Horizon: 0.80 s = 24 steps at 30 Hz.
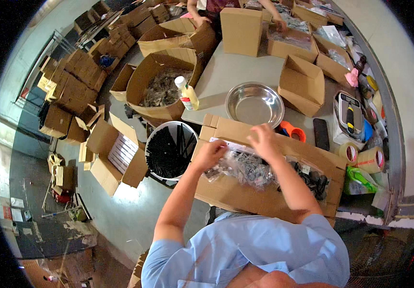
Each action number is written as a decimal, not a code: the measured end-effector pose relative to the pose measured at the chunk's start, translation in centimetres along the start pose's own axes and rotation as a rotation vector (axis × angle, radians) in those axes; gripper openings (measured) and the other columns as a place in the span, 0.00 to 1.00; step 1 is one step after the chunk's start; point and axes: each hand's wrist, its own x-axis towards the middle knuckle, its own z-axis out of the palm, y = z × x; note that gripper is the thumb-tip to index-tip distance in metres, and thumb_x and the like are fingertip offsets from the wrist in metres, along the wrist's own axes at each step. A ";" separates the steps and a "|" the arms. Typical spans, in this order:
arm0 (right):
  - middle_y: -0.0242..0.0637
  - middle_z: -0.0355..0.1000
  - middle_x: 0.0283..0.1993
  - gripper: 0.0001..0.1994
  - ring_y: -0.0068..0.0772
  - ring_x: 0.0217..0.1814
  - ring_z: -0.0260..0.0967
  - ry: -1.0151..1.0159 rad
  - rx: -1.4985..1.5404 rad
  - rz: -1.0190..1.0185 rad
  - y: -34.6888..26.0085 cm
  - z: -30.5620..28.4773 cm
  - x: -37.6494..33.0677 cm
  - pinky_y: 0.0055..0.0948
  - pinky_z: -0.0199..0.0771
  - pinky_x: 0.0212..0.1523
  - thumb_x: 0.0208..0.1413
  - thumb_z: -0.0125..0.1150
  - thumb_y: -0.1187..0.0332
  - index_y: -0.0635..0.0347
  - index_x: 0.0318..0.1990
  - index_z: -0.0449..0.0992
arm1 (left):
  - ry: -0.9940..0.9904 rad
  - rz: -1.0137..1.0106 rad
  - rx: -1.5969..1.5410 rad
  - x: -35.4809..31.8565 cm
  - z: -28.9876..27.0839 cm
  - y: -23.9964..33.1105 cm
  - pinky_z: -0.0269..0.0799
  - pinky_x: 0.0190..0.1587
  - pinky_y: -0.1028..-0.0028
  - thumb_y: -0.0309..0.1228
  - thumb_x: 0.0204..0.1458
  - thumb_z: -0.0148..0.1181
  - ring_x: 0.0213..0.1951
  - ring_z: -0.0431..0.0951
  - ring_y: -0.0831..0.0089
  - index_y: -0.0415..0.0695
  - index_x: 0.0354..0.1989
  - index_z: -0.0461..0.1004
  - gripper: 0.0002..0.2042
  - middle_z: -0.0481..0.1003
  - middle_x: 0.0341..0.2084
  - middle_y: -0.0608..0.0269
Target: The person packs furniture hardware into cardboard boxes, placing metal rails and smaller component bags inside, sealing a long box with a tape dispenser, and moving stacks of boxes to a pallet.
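Observation:
My left hand [212,154] is closed on the top edge of a clear plastic bag [221,172], its fingers pinched together. A pale strip runs along the bag's edge between my hands. Just right of it, my right hand [265,143] is raised, slightly blurred, thumb and fingers apart, with nothing visible in them. Beneath both hands lie small grey parts [252,169] in clear plastic, on a flattened cardboard sheet [235,194]. Black parts [316,185] lie by my right forearm, which partly hides them.
Beyond the cardboard stand a steel bowl [255,106], a bottle [186,93] and an open carton [302,85]. An orange scoop [293,131], phone [321,134] and tape rolls [371,160] sit right. A white bucket of black rods [171,151] is left. Another person's hand [280,23] works opposite.

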 end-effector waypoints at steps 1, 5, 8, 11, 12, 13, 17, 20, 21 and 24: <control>0.48 0.67 0.41 0.16 0.50 0.47 0.64 0.065 -0.060 0.039 2.2 -1.3 -0.1 0.43 0.65 0.47 0.45 0.62 0.65 0.60 0.41 0.72 | -0.166 0.059 -0.021 1.1 0.8 1.4 0.66 0.29 0.73 0.32 0.52 0.56 0.25 0.69 0.76 0.39 0.31 0.73 0.08 0.72 0.21 0.60; 0.46 0.67 0.50 0.21 0.47 0.54 0.62 -0.095 -0.298 0.322 7.6 -5.7 -2.1 0.41 0.62 0.55 0.49 0.59 0.58 0.60 0.48 0.70 | -0.298 0.372 0.449 3.7 4.5 3.5 0.68 0.33 0.63 0.39 0.42 0.66 0.31 0.73 0.56 0.42 0.31 0.71 0.15 0.73 0.28 0.55; 0.49 0.67 0.49 0.22 0.49 0.53 0.63 -0.165 -0.296 0.321 9.5 -6.4 -4.2 0.43 0.62 0.54 0.49 0.59 0.59 0.64 0.48 0.69 | 0.133 0.663 0.457 4.1 6.2 2.0 0.68 0.36 0.62 0.39 0.40 0.65 0.36 0.73 0.56 0.44 0.34 0.71 0.16 0.71 0.30 0.56; 0.51 0.68 0.47 0.22 0.49 0.52 0.63 -0.128 -0.268 0.264 10.3 -6.7 -5.6 0.43 0.62 0.53 0.50 0.58 0.61 0.68 0.48 0.68 | 0.367 0.614 0.423 2.2 5.8 3.3 0.67 0.41 0.63 0.37 0.41 0.64 0.38 0.70 0.54 0.43 0.36 0.70 0.16 0.69 0.33 0.56; 0.51 0.68 0.47 0.22 0.50 0.52 0.63 -0.089 -0.281 0.207 10.6 -6.8 -5.9 0.43 0.61 0.54 0.50 0.57 0.61 0.68 0.49 0.67 | 0.219 0.665 0.417 0.1 5.2 3.9 0.66 0.43 0.61 0.37 0.42 0.62 0.41 0.70 0.56 0.42 0.39 0.69 0.18 0.70 0.36 0.57; 0.50 0.68 0.47 0.22 0.50 0.53 0.63 -0.057 -0.293 0.135 10.5 -6.7 -5.9 0.43 0.61 0.54 0.51 0.57 0.61 0.67 0.50 0.67 | -0.028 0.812 0.431 -1.7 5.3 2.8 0.64 0.47 0.57 0.41 0.40 0.64 0.47 0.67 0.54 0.44 0.46 0.67 0.24 0.67 0.44 0.56; 0.49 0.65 0.55 0.24 0.48 0.59 0.59 -0.123 -0.273 0.179 11.2 -7.7 -6.5 0.43 0.55 0.60 0.54 0.52 0.56 0.65 0.53 0.65 | -0.596 0.825 0.973 -7.8 5.7 4.4 0.50 0.59 0.44 0.54 0.31 0.68 0.64 0.49 0.47 0.57 0.63 0.54 0.46 0.47 0.64 0.56; 0.49 0.62 0.58 0.28 0.47 0.63 0.55 -0.204 -0.215 0.221 8.6 -9.9 -6.6 0.49 0.49 0.63 0.55 0.51 0.51 0.64 0.55 0.64 | -0.542 0.712 0.849 -7.6 5.9 2.8 0.39 0.61 0.38 0.59 0.23 0.70 0.66 0.37 0.41 0.64 0.66 0.46 0.56 0.36 0.67 0.57; 0.49 0.62 0.58 0.28 0.47 0.63 0.55 -0.200 -0.214 0.233 7.4 -10.9 -7.0 0.49 0.49 0.63 0.55 0.51 0.51 0.64 0.55 0.64 | -0.553 0.720 0.848 -7.2 5.4 3.2 0.39 0.61 0.38 0.59 0.23 0.70 0.66 0.37 0.41 0.64 0.66 0.46 0.56 0.36 0.67 0.57; 0.50 0.49 0.66 0.46 0.46 0.69 0.44 -0.496 -0.220 0.202 3.2 -14.5 -8.2 0.58 0.34 0.66 0.45 0.53 0.36 0.64 0.63 0.53 | -0.312 0.454 0.868 -3.7 2.9 6.6 0.38 0.58 0.33 0.59 0.20 0.70 0.65 0.35 0.37 0.54 0.66 0.46 0.59 0.37 0.67 0.51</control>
